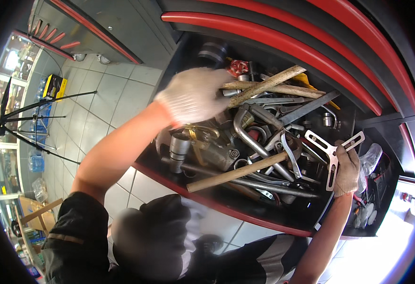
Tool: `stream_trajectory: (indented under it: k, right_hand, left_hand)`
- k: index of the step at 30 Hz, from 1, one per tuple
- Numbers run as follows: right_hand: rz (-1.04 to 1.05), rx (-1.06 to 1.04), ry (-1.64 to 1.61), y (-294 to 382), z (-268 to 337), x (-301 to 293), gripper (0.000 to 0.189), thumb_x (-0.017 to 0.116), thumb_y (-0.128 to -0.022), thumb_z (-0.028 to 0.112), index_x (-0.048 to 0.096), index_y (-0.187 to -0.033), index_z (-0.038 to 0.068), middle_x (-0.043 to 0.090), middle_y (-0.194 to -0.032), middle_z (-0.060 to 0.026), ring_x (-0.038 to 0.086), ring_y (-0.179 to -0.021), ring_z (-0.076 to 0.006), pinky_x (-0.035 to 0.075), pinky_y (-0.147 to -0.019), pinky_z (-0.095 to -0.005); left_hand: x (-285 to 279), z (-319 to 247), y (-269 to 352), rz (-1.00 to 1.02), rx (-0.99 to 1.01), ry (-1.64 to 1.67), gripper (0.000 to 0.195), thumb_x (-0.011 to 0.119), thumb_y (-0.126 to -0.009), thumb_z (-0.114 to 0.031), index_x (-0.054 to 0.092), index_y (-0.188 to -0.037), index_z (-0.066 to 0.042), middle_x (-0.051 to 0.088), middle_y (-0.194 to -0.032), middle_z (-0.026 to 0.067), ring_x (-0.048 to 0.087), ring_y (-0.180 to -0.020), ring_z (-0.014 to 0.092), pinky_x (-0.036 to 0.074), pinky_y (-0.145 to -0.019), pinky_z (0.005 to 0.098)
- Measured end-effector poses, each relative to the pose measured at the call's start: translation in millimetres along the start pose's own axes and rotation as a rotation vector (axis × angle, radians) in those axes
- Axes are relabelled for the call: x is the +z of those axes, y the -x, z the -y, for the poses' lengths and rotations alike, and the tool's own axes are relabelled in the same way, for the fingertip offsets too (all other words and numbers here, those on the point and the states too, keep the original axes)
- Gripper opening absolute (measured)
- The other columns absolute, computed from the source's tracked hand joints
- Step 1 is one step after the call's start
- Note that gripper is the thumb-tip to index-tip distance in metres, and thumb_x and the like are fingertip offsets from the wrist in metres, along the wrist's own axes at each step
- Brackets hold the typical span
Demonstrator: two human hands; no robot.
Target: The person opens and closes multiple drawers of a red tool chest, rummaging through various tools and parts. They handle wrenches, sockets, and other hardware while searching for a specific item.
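My right hand [347, 172], in a pale work glove, grips a flat three-armed metal bracket [332, 153] with a long slot in each arm. It is held above the right end of an open drawer [250, 222]. My left hand [197, 94], gloved too, is blurred over the drawer's left back part. Its fingers are beside wooden handles [271, 87]; whether they touch anything I cannot tell. Below lie a hammer with a wooden handle [237, 171], a bent steel bar [252, 138], a large socket [179, 145] and a long steel tube [264, 186], among several wrenches.
Red-edged drawer fronts [275, 46] rise behind the open drawer. At its right, a side compartment [374, 191] holds plastic-wrapped items. A black tripod stand [33, 113] stands on the tiled floor [97, 92] at left, near a yellow-black box [55, 87]. A wheeled cabinet [122, 32] is at the upper left.
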State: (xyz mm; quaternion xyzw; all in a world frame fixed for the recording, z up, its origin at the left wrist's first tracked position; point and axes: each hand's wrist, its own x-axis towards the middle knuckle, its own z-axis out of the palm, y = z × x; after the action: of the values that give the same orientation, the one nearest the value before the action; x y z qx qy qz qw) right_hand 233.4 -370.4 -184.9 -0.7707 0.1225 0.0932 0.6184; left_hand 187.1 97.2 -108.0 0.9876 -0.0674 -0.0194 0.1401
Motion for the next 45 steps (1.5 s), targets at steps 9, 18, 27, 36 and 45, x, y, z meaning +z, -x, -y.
stream_trajectory:
  k: [9,18,27,36,45]
  right_hand:
    - [-0.024,0.005,-0.012,3.6,2.8,-4.3,0.03,0.073,-0.106,0.019,0.081,-0.124,-0.004,0.074,-0.103,-0.0059,0.067,-0.096,-0.0143,0.052,-0.087,-0.0292]
    - [-0.026,-0.026,-0.057,4.7,5.4,-1.5,0.031,0.071,-0.106,0.021,0.08,-0.125,-0.003,0.073,-0.104,-0.0072,0.065,-0.097,-0.0157,0.051,-0.089,-0.0299]
    - [-0.043,-0.023,0.043,8.9,10.9,1.5,0.031,0.072,-0.105,0.022,0.082,-0.124,-0.001,0.073,-0.102,-0.005,0.066,-0.095,-0.0138,0.052,-0.084,-0.0288]
    - [-0.036,0.04,-0.26,4.8,5.6,-4.8,0.035,0.072,-0.109,0.028,0.075,-0.13,0.0,0.076,-0.098,-0.0082,0.069,-0.075,-0.0132,0.053,-0.063,-0.0266]
    - [-0.059,0.011,-0.137,2.5,7.9,-4.3,0.041,0.068,-0.111,0.033,0.071,-0.135,0.001,0.078,-0.104,-0.0098,0.074,-0.086,-0.0152,0.056,-0.068,-0.0261]
  left_hand:
    - [76.5,-35.0,-113.7,0.211,0.022,-0.036,0.042,0.075,-0.095,-0.027,0.068,-0.126,0.0,0.079,-0.108,0.0262,0.078,-0.107,0.045,0.063,-0.095,0.0548]
    - [52.6,-36.1,-104.4,0.418,0.082,-0.108,0.048,0.073,-0.096,-0.026,0.066,-0.136,0.0,0.081,-0.111,0.0241,0.08,-0.107,0.044,0.065,-0.093,0.0526]
    - [18.0,-22.1,-122.8,0.19,0.092,-0.401,0.04,0.073,-0.101,-0.045,0.075,-0.113,-0.007,0.082,-0.099,0.0161,0.082,-0.098,0.038,0.064,-0.086,0.0504]
    - [58.2,-97.4,-114.8,0.407,0.127,-0.095,0.048,0.067,-0.106,-0.048,0.081,-0.101,-0.002,0.082,-0.092,0.0167,0.083,-0.092,0.029,0.066,-0.084,0.045]
    - [89.0,-121.8,-136.4,0.335,0.245,-0.036,0.048,0.082,-0.084,-0.044,0.089,-0.111,-0.005,0.084,-0.111,0.0217,0.082,-0.107,0.04,0.065,-0.09,0.0503]
